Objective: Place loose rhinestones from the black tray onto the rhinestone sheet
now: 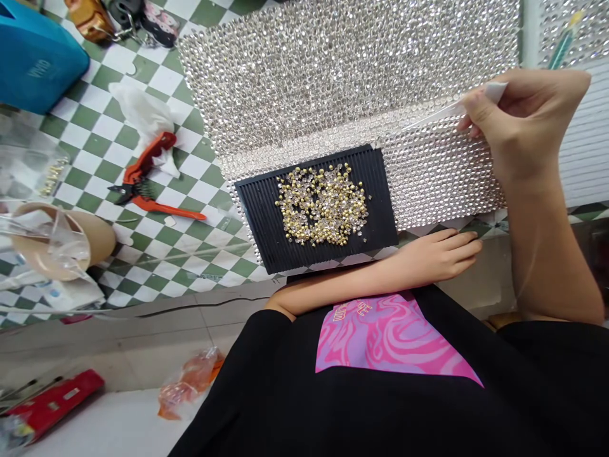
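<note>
My right hand [528, 127] pinches a thin white strip [495, 92] above a sheet covered with rows of clear rhinestones [442, 178]. A teal stick with a yellow tip [564, 47] shows just beyond that hand; whether the hand touches it I cannot tell. My left hand [450, 255] lies palm down by the table's front edge, fingers stretched out and nothing in them. Left of the hands, a black ridged tray [257, 209] rests partly over the stone-covered sheet, holding a heap of loose gold-backed stones [328, 203].
Orange-handled cutters [152, 155] lie on the checkered tabletop [190, 139] by a crumpled white tissue [140, 108]. Further left are a beige tub [102, 235] with plastic scraps, a blue container [42, 63] and keychains [128, 19]. More stone-covered material [571, 38] is at far right.
</note>
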`<state>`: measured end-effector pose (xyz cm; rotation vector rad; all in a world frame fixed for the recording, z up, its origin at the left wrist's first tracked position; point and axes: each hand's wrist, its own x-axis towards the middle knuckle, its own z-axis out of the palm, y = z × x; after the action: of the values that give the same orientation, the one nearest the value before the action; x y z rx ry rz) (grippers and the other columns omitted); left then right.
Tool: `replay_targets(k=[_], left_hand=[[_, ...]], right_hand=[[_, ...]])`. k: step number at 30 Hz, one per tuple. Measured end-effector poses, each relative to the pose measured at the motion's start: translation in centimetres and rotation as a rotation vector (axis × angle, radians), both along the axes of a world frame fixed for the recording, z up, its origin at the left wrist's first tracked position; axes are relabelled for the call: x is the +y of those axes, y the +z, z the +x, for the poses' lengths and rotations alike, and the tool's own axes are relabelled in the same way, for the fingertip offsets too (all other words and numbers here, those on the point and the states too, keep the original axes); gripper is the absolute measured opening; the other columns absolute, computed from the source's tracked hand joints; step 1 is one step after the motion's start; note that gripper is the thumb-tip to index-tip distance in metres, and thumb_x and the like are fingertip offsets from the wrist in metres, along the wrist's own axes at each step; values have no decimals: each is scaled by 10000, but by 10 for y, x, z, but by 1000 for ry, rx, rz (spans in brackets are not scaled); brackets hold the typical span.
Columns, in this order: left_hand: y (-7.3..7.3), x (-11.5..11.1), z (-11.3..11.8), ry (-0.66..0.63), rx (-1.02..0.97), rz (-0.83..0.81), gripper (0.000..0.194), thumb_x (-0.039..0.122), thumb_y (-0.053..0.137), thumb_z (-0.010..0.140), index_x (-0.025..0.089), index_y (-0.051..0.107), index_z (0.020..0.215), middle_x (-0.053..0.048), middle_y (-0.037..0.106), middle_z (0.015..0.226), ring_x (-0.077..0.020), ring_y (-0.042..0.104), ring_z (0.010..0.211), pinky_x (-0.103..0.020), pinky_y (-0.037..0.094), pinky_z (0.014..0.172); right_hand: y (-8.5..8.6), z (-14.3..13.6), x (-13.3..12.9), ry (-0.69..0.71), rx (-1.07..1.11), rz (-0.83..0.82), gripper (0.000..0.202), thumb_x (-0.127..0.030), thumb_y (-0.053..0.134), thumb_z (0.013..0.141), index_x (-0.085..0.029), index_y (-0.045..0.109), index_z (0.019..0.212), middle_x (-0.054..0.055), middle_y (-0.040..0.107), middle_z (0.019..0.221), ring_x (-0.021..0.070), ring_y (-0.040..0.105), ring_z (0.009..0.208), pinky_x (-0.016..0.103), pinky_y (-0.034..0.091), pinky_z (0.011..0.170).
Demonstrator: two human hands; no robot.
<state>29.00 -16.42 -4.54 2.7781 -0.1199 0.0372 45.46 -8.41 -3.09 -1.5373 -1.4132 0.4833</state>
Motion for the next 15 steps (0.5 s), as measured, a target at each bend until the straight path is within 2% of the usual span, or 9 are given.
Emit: replay_targets(k=[6,10,13,15], left_hand=[[-2,-1,-1,-8,-4,27,526,72,165,1029,95,506,1429,-90,417,1572,-200,385,1473,-363,384,1200],[-5,-3,-1,1,-22,34,516,71,184,1027,98,506,1430,-93,423,1568,-202,387,1472,-356,380,1200],[-5,-3,-1,5,-27,37,520,70,178,1027,96,515,1423,-90,432,1561,-203,394,1468,-339,388,1194],[-5,-3,-1,3,-28,37,505,75,208,1026,102,516,1425,-98,435,1560,-204,398,1466,-347,388,1196]], right_hand=[[-1,5,-2,0,24,9,242,-271,713,833,-131,670,640,-35,593,575,40,542,529,210,356,494],[-5,8,-2,-26,34,25,300,-368,742,818,-133,677,643,-29,586,571,54,560,549,213,373,507],[-8,10,0,-37,68,91,336,-418,783,773,-134,686,624,-10,587,545,61,531,505,227,331,464],[-9,11,0,-43,82,110,327,-397,793,764,-135,683,603,0,581,531,76,537,493,236,305,446]])
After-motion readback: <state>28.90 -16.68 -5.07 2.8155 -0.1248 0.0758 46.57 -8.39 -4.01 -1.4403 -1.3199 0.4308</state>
